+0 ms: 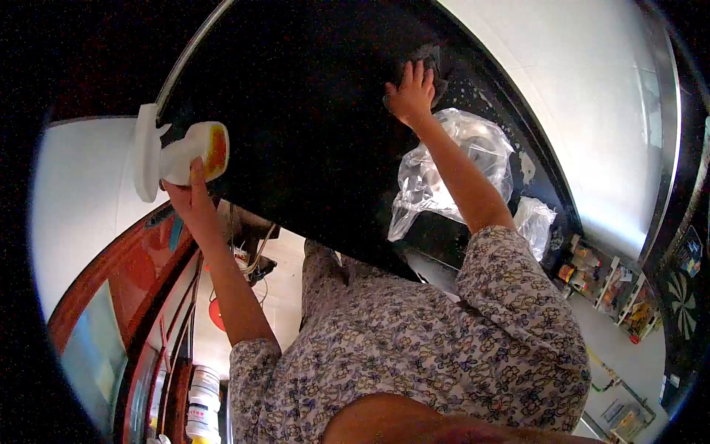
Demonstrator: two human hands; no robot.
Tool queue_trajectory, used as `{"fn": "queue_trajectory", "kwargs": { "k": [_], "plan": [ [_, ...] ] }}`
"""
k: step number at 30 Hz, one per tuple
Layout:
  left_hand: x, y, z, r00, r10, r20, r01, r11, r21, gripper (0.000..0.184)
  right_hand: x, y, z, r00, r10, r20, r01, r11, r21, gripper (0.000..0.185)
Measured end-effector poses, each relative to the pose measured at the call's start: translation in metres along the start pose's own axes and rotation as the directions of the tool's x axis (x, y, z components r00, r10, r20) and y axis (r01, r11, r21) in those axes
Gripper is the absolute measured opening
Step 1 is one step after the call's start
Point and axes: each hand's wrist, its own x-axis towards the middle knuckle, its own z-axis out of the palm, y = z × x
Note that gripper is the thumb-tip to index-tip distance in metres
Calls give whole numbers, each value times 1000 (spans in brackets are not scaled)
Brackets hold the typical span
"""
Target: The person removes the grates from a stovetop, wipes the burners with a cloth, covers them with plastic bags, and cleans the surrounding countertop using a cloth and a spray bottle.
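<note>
My left hand (pixel 191 200) is closed around a white, rounded bottle-like thing (pixel 183 154) whose end is yellow and orange. A flat white strip (pixel 147 154) stands beside it at the left; whether the two are joined I cannot tell. Across the black countertop (pixel 310 133), my right hand (pixel 413 95) presses on a dark crumpled cloth (pixel 438 74), partly hidden under the fingers. Below that hand and partly behind my right forearm lies a clear plastic bag (pixel 421 181) with something shiny inside. Pale flecks and wet-looking marks show on the black surface near the cloth.
A smaller clear plastic bag (pixel 534 223) lies near the counter's right end. Racks with jars and packets (pixel 603 285) stand beyond it at the right. White tubs (pixel 203 403) are stacked at lower left, by a red-brown wooden frame (pixel 137 285). A white wall (pixel 569 81) borders the counter.
</note>
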Motion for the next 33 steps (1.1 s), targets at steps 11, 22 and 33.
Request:
{"fn": "queue_trajectory", "kwargs": {
  "k": [11,22,33],
  "plan": [
    [-1,13,15,996,-50,-76,41,992,-119,46,120,120,-8,989,104,-109,-71,961,268,20],
    [8,19,41,991,13,-130,-51,956,-290,51,146,115,19,917,398,-33,-392,912,122,23],
    [47,33,65,997,76,-30,-77,995,-64,62,80,100,-25,946,-108,305,-159,665,730,28]
  ]
}}
